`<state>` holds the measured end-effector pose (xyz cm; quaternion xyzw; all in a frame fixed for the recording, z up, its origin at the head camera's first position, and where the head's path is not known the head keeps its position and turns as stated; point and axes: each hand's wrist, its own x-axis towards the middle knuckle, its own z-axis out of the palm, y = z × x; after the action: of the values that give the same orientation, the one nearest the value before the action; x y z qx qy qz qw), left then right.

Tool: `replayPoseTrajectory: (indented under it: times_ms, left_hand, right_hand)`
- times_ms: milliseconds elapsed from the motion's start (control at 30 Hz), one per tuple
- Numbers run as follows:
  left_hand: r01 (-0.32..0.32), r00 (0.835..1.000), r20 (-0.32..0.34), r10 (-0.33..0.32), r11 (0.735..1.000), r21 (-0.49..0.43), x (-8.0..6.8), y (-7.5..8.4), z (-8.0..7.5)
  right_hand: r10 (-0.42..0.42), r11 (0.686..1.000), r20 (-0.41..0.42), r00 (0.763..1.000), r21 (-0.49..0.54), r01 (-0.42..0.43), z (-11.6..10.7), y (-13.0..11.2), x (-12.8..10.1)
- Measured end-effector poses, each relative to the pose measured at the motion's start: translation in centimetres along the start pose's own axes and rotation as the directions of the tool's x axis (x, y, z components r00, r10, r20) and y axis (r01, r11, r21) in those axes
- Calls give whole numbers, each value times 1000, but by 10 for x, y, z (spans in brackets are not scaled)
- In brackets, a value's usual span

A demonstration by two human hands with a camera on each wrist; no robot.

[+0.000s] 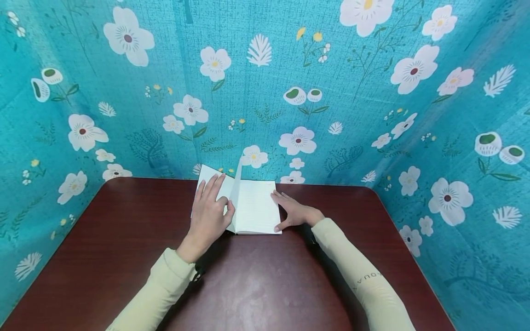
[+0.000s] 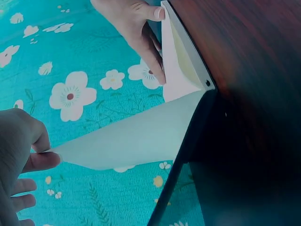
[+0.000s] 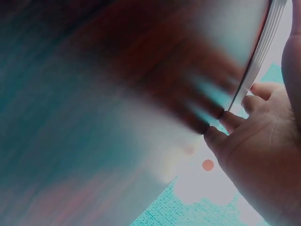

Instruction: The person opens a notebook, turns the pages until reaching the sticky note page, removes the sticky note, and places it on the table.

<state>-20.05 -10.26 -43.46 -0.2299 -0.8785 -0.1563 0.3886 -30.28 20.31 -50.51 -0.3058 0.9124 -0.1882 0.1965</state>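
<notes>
An open notebook with lined white pages lies near the far edge of the table. In the left wrist view, my left hand pinches the free edge of a single page between thumb and index finger. That page stands raised from the spine, and the other left fingers are spread over the left side of the notebook. My right hand rests at the notebook's right edge, thumb on the near corner and fingers extended toward the far corner. In the right wrist view, the right fingertips touch along the notebook's edge.
The dark reddish-brown table has a glossy top. A teal floral cloth hangs behind it and along both sides, close to the table's far edge.
</notes>
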Motion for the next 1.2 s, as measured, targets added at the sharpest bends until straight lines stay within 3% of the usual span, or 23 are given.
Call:
replayPoseTrajectory:
  times_ms: [333,800,1200]
  left_hand:
    - [38,999,1,-38,999,-2,-11,-13,-11]
    - [90,996,-16,-90,996,-3,-28,-34,-14]
    - [164,984,74,-164,986,-2,-41,-46,-18]
  right_hand:
    - [2,1000,1,1000,7,-2,-1,-2,-2]
    - [-7,1000,14,1000,7,7,-3,0,0]
    - [8,1000,23,1000,5,-8,-1,3,2]
